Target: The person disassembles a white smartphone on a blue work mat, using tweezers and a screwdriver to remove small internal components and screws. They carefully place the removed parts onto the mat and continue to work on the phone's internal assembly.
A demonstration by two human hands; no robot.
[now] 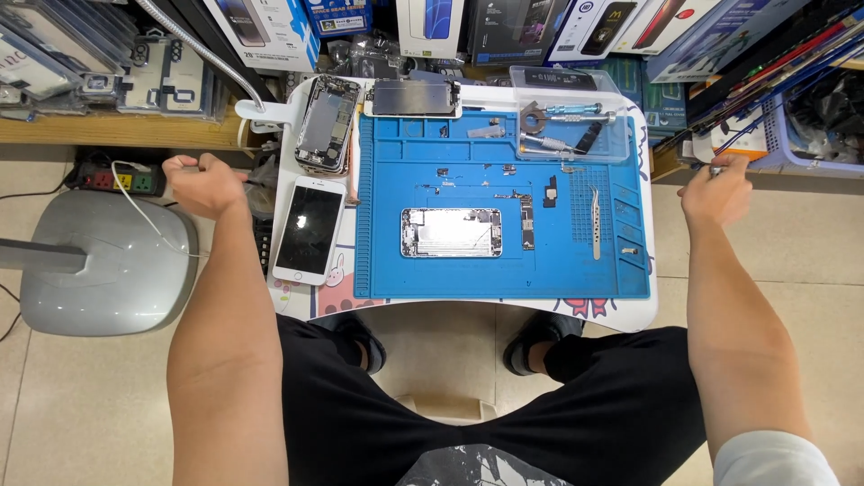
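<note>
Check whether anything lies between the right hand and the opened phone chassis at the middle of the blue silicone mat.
Yes. The right hand is off the mat's right edge; metal tweezers and a narrow circuit board lie between it and the opened phone chassis.

white phone screen: dark and unlit, in a white frame, lying at the left edge of the small table, just beside the blue mat
detached display panel: dark glass, flat at the table's far edge
boxes behind the table: white box with a phone picture at far left; blue box next to it; white box with a blue phone in the middle; dark box beside it; white box with a dark phone towards the right
</note>
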